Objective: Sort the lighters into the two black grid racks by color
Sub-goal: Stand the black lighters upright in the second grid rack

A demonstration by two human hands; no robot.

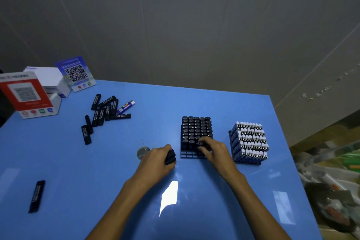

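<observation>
Two black grid racks stand on the blue table. The left rack point(191, 155) holds rows of black lighters point(195, 127); its front row shows bare cells. The right rack point(230, 134) is packed with blue lighters point(250, 139) with white tops. My right hand point(211, 149) pinches a black lighter point(200, 144) at the front of the left rack. My left hand point(155, 160) grips two black lighters point(170, 157) just left of that rack. A loose pile of black lighters point(103, 113) lies at the far left, with one blue lighter point(126, 106) beside it. A single black lighter point(36, 196) lies near the front left.
QR code stands, one red point(27, 93) and one blue point(77, 73), and a white box point(48, 78) sit at the table's back left corner. A small round clear object point(143, 152) lies beside my left hand. Clutter sits beyond the table's right edge point(286, 142).
</observation>
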